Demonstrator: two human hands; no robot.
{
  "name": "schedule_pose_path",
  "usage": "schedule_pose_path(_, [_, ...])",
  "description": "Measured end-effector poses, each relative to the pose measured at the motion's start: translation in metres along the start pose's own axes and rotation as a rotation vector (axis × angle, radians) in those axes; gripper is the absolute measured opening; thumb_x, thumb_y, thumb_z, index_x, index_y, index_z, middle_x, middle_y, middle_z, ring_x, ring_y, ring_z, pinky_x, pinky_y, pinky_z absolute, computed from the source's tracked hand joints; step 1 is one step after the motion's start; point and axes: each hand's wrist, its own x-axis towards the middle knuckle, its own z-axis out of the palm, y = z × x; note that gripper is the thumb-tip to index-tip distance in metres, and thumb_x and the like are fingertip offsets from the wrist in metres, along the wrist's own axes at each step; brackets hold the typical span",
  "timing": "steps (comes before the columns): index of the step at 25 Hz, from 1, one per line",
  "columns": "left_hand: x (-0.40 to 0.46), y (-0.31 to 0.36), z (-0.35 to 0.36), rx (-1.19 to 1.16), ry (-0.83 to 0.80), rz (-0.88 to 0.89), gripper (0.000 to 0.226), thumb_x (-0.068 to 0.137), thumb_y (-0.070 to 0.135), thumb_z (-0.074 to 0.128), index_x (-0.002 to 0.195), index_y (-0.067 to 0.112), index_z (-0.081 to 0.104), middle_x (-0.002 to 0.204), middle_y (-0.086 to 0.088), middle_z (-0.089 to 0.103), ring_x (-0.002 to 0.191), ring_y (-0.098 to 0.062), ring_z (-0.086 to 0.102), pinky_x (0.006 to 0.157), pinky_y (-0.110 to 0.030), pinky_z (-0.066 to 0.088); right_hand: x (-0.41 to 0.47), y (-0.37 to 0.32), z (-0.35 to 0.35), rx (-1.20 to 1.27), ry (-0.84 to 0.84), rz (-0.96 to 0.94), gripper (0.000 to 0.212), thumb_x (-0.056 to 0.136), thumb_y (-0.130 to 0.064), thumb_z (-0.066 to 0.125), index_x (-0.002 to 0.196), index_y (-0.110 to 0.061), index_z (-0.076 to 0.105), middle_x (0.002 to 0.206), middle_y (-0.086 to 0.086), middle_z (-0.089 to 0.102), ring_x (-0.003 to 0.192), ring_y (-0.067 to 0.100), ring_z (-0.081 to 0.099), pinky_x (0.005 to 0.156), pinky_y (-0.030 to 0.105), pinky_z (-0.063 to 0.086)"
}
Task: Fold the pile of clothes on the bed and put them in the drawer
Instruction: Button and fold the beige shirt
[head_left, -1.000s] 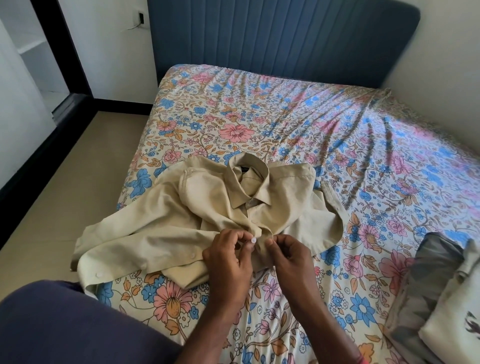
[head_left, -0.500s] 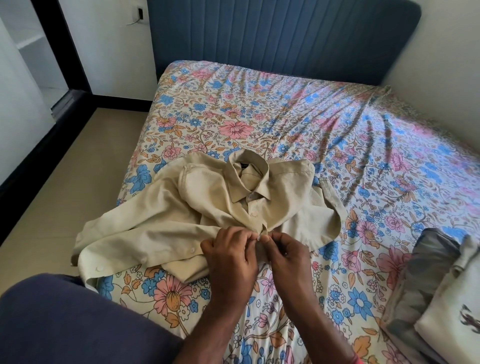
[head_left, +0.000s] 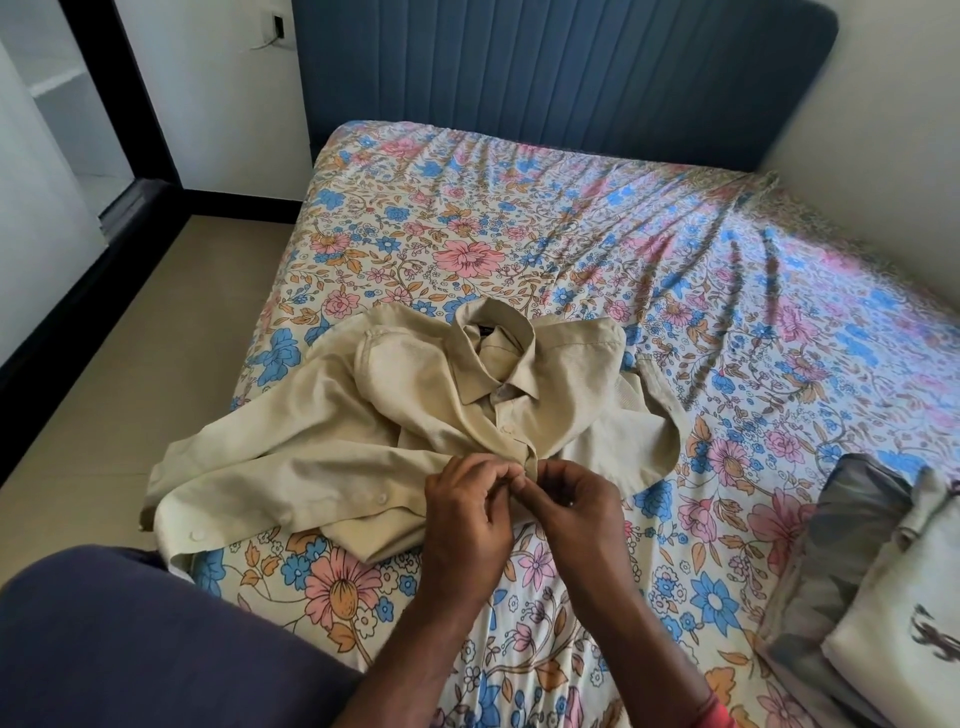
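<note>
The setting was a home bedroom: a bed (head_left: 597, 249) under a flowered pink-and-blue cotton sheet stood against a padded blue ribbed headboard (head_left: 545, 73), with plain white walls (head_left: 218, 93) and a beige tiled floor (head_left: 171, 332) alongside.

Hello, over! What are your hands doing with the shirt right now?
Left hand and right hand both pinching the beige shirt front placket. Shirt lying unfolded on the bed. Nothing in the way.
</note>
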Motion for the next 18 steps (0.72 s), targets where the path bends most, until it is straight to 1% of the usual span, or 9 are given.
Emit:
schedule_pose_path(2, [0.001, -0.002, -0.001, -0.033, -0.015, 0.007, 0.023, 0.086, 0.002, 0.069, 0.101, 0.019, 0.074, 0.100, 0.013, 0.069, 0.098, -0.007, 0.064, 0.086, -0.047, 0.054, 0.002, 0.001, -0.001, -0.036, -0.009, 0.013, 0.002, 0.092, -0.013, 0.076, 0.092, -0.012, 0.077, 0.084, 0.011, 0.077, 0.085, 0.034, 0.074, 0.082, 0.048, 0.060])
schedule_pose_path(6, [0.004, -0.007, -0.002, -0.074, -0.063, 0.016, 0.026, 0.086, 0.009, 0.063, 0.105, 0.023, 0.075, 0.103, 0.018, 0.068, 0.102, -0.006, 0.063, 0.086, -0.047, 0.055, 0.006, 0.002, -0.004, -0.183, 0.066, -0.061, 0.006, 0.088, -0.016, 0.081, 0.085, -0.017, 0.075, 0.076, 0.006, 0.075, 0.074, 0.030, 0.073, 0.071, 0.051, 0.061])
schedule_pose_path(8, [0.007, -0.007, -0.005, -0.087, -0.066, 0.017, 0.031, 0.088, 0.011, 0.059, 0.113, 0.025, 0.072, 0.110, 0.019, 0.066, 0.109, -0.007, 0.060, 0.091, -0.049, 0.053, 0.007, 0.002, -0.009, -0.271, 0.076, -0.097, 0.008, 0.087, -0.015, 0.081, 0.085, -0.019, 0.074, 0.074, 0.000, 0.075, 0.068, 0.020, 0.073, 0.066, 0.046, 0.062])
schedule_pose_path(10, [0.010, -0.007, -0.008, -0.014, -0.067, 0.084, 0.042, 0.090, 0.012, 0.058, 0.127, 0.029, 0.064, 0.126, 0.018, 0.061, 0.121, -0.008, 0.054, 0.100, -0.050, 0.047, 0.006, 0.002, -0.013, -0.336, 0.067, -0.130, 0.008, 0.087, -0.014, 0.081, 0.087, -0.020, 0.076, 0.074, -0.006, 0.076, 0.066, 0.013, 0.074, 0.064, 0.043, 0.062])
schedule_pose_path(12, [0.015, -0.008, -0.009, 0.086, -0.116, 0.179, 0.051, 0.089, 0.011, 0.059, 0.135, 0.033, 0.060, 0.145, 0.017, 0.053, 0.134, -0.008, 0.046, 0.105, -0.043, 0.036, 0.005, 0.002, -0.016, -0.405, 0.059, -0.186, 0.007, 0.087, -0.018, 0.082, 0.090, -0.021, 0.078, 0.077, -0.012, 0.077, 0.069, 0.007, 0.074, 0.066, 0.034, 0.062])
schedule_pose_path(13, [0.016, -0.008, -0.008, 0.115, -0.153, 0.210, 0.051, 0.090, 0.012, 0.059, 0.136, 0.033, 0.061, 0.149, 0.018, 0.052, 0.137, -0.008, 0.043, 0.104, -0.041, 0.033, 0.004, 0.002, -0.017, -0.441, 0.051, -0.220, 0.005, 0.087, -0.019, 0.082, 0.090, -0.022, 0.079, 0.078, -0.016, 0.076, 0.072, 0.005, 0.074, 0.068, 0.028, 0.061])
schedule_pose_path(15, [0.016, -0.011, -0.006, 0.118, -0.202, 0.235, 0.044, 0.093, 0.019, 0.055, 0.134, 0.031, 0.065, 0.140, 0.019, 0.060, 0.134, -0.006, 0.047, 0.101, -0.047, 0.036, 0.003, 0.002, -0.016, -0.508, 0.062, -0.296, 0.010, 0.086, -0.015, 0.082, 0.092, -0.023, 0.082, 0.078, -0.024, 0.075, 0.075, 0.000, 0.072, 0.071, 0.017, 0.057])
schedule_pose_path(16, [0.015, -0.012, -0.005, 0.113, -0.202, 0.230, 0.041, 0.093, 0.022, 0.053, 0.130, 0.030, 0.068, 0.130, 0.020, 0.066, 0.127, -0.006, 0.052, 0.097, -0.050, 0.038, 0.002, 0.001, -0.016, -0.531, 0.082, -0.336, 0.016, 0.084, -0.010, 0.083, 0.093, -0.024, 0.082, 0.078, -0.028, 0.073, 0.076, -0.002, 0.071, 0.072, 0.011, 0.054])
schedule_pose_path(18, [0.014, -0.012, -0.006, 0.124, -0.159, 0.215, 0.034, 0.093, 0.027, 0.054, 0.120, 0.031, 0.072, 0.114, 0.020, 0.070, 0.113, -0.007, 0.056, 0.090, -0.049, 0.039, 0.002, 0.002, -0.016, -0.560, 0.130, -0.419, 0.024, 0.079, -0.003, 0.085, 0.093, -0.021, 0.084, 0.076, -0.032, 0.069, 0.076, -0.006, 0.069, 0.072, 0.004, 0.048])
